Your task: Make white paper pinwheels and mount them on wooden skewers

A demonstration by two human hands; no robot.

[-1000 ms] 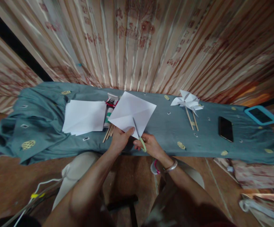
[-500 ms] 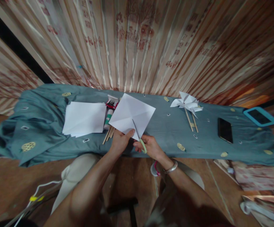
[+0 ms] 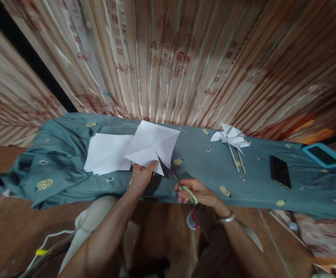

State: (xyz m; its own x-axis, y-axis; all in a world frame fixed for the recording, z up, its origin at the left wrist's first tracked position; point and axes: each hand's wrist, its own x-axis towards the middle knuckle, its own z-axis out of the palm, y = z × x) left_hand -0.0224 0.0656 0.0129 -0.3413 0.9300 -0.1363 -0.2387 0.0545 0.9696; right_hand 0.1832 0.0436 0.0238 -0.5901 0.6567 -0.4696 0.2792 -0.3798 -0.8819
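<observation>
The sheet of paper (image 3: 152, 146) is white and square, marked by diagonal creases that cross near its middle. It is held up above the blue-green cloth, tilted with one corner pointing down, and the left hand (image 3: 140, 177) pinches it by that lower corner, thumb on the front. A cut runs up from the lower corner along one crease, leaving a narrow dark slit. Its upper left edge overlaps the view of the white stack behind it. The scissors (image 3: 181, 184) have pale green handle loops and dark blades; the right hand (image 3: 198, 192) grips them, blades pointing up and left toward the sheet's lower corner, tips just beside it.
</observation>
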